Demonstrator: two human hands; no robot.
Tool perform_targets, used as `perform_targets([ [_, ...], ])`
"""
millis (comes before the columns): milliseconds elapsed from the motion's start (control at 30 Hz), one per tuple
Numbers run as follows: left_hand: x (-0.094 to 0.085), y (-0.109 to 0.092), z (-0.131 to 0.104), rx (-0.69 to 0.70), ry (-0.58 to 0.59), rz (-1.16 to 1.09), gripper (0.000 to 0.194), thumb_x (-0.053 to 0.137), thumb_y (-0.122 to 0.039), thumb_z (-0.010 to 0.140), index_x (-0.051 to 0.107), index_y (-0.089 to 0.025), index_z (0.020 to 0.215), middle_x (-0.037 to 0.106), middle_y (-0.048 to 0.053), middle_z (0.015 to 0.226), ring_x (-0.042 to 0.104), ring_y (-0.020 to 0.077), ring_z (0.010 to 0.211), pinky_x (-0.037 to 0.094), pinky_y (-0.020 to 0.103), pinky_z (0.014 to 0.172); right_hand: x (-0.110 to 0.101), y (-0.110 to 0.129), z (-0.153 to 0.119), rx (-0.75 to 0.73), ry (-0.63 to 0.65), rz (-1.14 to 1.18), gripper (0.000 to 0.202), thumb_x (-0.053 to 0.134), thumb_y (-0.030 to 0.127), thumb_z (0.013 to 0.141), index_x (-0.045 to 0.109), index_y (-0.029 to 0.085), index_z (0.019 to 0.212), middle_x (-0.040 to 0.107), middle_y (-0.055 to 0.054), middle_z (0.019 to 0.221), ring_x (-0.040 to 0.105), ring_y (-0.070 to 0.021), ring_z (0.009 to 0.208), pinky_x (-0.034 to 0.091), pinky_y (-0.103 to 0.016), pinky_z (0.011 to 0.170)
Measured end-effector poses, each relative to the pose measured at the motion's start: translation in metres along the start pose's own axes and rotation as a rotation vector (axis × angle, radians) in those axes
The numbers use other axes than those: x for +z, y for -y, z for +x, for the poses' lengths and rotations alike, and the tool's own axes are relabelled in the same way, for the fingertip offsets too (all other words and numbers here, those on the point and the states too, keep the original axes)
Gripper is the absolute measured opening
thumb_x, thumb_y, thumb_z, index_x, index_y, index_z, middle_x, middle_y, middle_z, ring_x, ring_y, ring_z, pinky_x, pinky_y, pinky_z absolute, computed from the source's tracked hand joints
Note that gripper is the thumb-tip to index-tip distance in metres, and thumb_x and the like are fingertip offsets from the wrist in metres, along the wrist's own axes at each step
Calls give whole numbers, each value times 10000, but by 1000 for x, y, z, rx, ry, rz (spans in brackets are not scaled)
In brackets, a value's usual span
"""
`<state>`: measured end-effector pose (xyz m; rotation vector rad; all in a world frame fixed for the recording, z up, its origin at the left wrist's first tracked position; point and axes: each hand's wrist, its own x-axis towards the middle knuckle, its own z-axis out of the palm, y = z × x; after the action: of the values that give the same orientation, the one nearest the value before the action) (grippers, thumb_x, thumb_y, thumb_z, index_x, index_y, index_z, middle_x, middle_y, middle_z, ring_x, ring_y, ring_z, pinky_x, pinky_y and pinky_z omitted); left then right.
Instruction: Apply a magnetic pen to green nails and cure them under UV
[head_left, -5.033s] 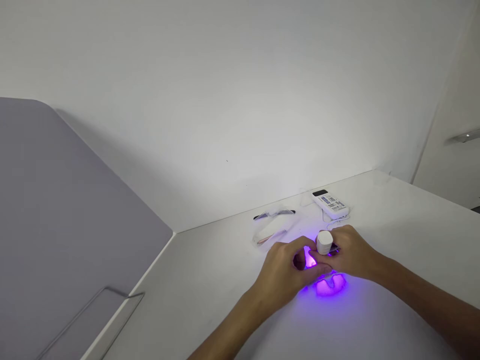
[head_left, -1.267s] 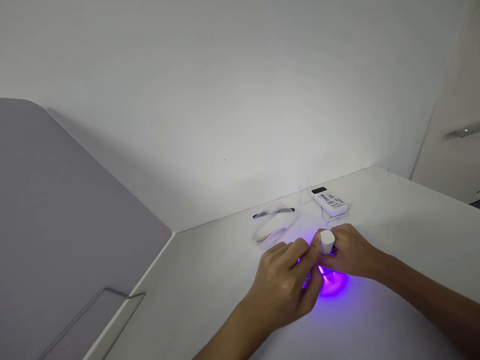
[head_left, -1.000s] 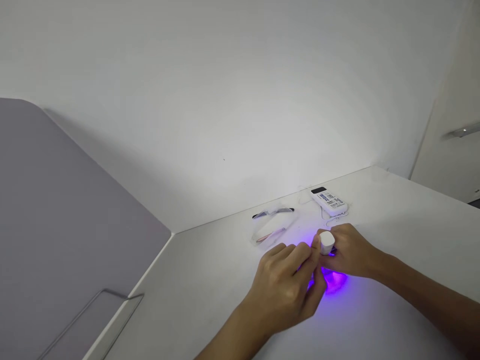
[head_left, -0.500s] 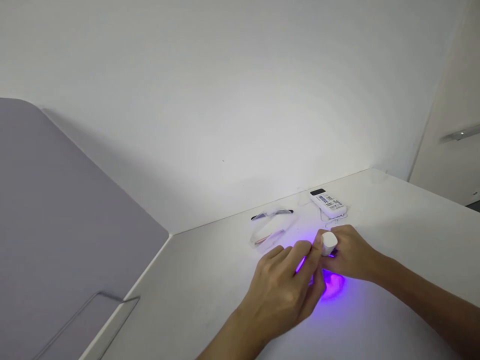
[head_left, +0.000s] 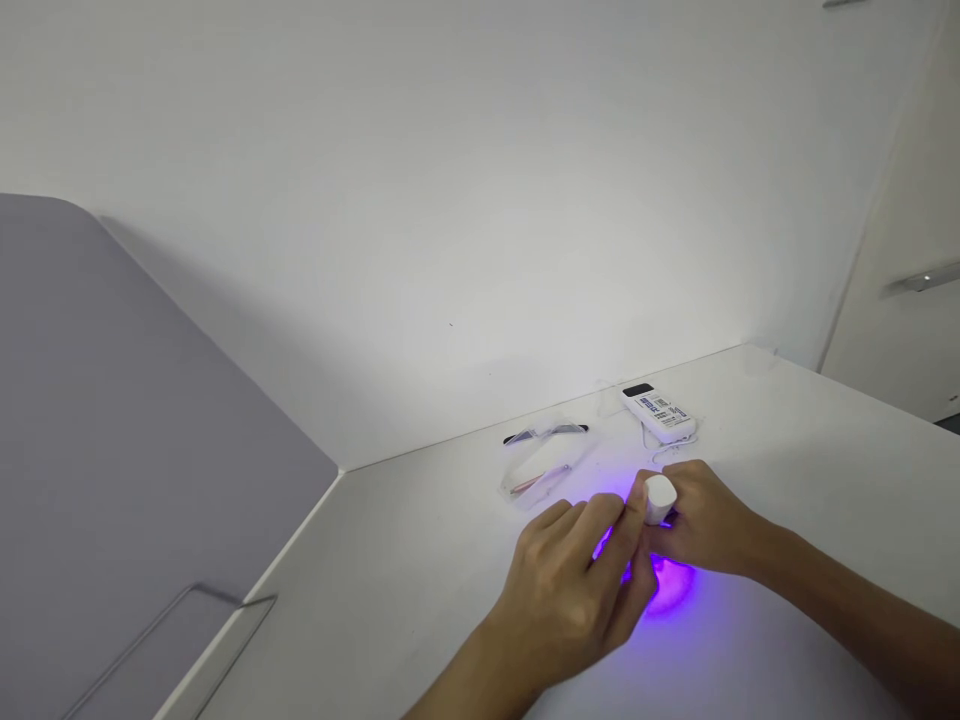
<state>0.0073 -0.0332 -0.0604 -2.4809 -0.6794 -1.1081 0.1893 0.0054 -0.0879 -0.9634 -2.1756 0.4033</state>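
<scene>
My left hand [head_left: 574, 575] is closed around a small white handheld UV lamp [head_left: 661, 498], its thumb and fingers pinching the left side. Violet light glows below the lamp, between the hands and onto the white tabletop [head_left: 390, 580]. Close against the lamp's right side is my right hand [head_left: 701, 515], with bent fingers. Its fingertips are hidden behind the lamp and my left hand, so whatever they grip cannot be made out.
Behind my hands lies a white power bank [head_left: 660, 412] with printed text and a cable. A clear plastic pouch [head_left: 544, 465] with a pink pen-like stick [head_left: 540, 480] lies left of it. A grey panel [head_left: 150, 400] and a bent metal wire [head_left: 240, 604] border the left side.
Both hands and the lamp sit slightly lower and further right in the picture, as the view shifts a little. The grips look the same, and the violet glow stays on.
</scene>
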Motion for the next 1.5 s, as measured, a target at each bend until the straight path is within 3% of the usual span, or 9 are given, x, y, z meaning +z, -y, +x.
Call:
perform_targets([
  [233,-1,0,2,3,-4,6,296,505,-68,904,604,-40,1182,571,-6,648,437,113,478,327,275,417,2,-3,-1,0,20,-10,225,541,232,773,440,190,577,481,43,463,416,-90,445,288,-221,477],
  [833,2,0,1,1,-19,-4,303,544,-53,881,612,-19,1175,589,4,656,413,116,490,308,279,424,2,-5,0,12,24,2,214,542,246,773,462,189,582,512,34,468,445,-99,450,296,-226,483],
  [1167,0,-1,3,0,-33,-35,190,498,-47,908,644,-38,1030,576,11,624,390,117,477,297,274,432,2,-5,-1,10,25,-20,214,538,247,758,434,193,579,457,49,449,404,-90,436,274,-224,475],
  [1500,0,-1,3,12,-31,-46,279,486,-70,862,644,-16,1084,577,14,627,391,120,476,292,282,418,1,-2,0,57,57,-11,252,541,262,798,438,191,580,506,36,478,439,-95,456,289,-226,485],
])
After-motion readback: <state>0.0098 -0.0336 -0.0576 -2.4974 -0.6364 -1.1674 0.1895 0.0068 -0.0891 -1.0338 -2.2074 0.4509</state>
